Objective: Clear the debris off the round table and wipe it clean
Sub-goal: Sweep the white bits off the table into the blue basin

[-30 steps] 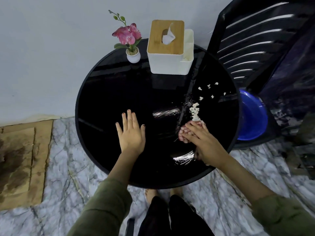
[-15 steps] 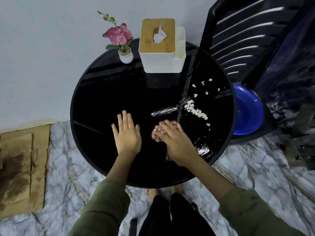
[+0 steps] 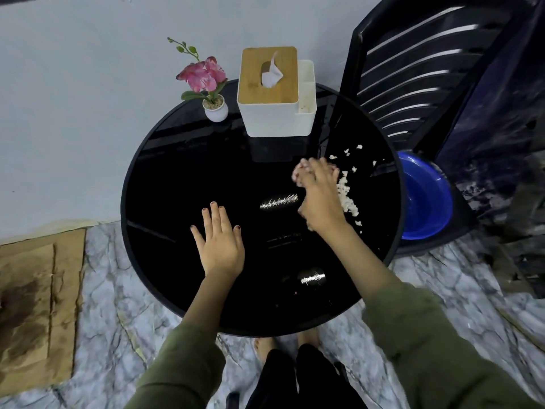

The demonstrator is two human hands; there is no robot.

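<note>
The round black glossy table (image 3: 177,202) fills the middle of the view. White crumbs (image 3: 348,200) lie in a strip on its right side, with a few loose bits (image 3: 346,152) further back. My right hand (image 3: 320,199) sits just left of the strip, blurred. Its fingers press a small pinkish cloth (image 3: 298,174) to the tabletop, and most of the cloth is hidden under them. My left hand (image 3: 219,243) rests flat on the table near the front, fingers apart, holding nothing.
A white tissue box with a wooden lid (image 3: 268,93) and a small potted pink flower (image 3: 215,109) stand at the table's back edge. A black slatted chair (image 3: 413,69) and a blue basin (image 3: 424,199) are close on the right. Cardboard (image 3: 29,305) lies on the marble floor at left.
My right hand with the cloth has swept from the table's front middle toward the back right, alongside the crumbs. The crumb pile has spread into a longer strip. My left hand stays flat.
</note>
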